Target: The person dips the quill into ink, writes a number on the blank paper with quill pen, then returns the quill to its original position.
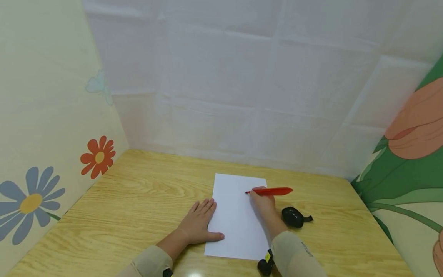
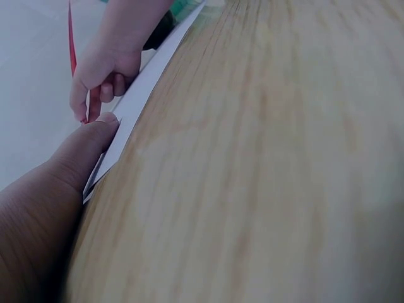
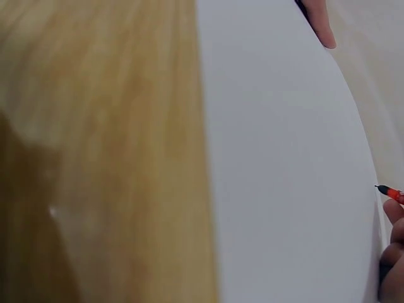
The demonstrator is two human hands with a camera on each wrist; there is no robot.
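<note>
A blank sheet of white paper (image 1: 235,219) lies upright on the wooden table. My left hand (image 1: 200,221) rests flat at its left edge, fingers straight, with the thumb reaching over the paper. In the left wrist view that thumb (image 2: 95,136) lies along the sheet's edge. Over the upper right part of the paper, my right hand (image 1: 264,204) pinches a red pen (image 1: 277,191) with a long feather-shaped body. The pen's dark tip points left, close over the sheet. At the right side of the right wrist view, curled fingers (image 3: 396,237) hold the pen near its tip.
A glossy black rounded object (image 1: 292,217) with a short strap sits just right of my right forearm. The wooden tabletop (image 1: 149,184) meets a white sheet hung at the back (image 1: 221,96). Flower-printed panels stand on the left (image 1: 41,115) and right (image 1: 408,181).
</note>
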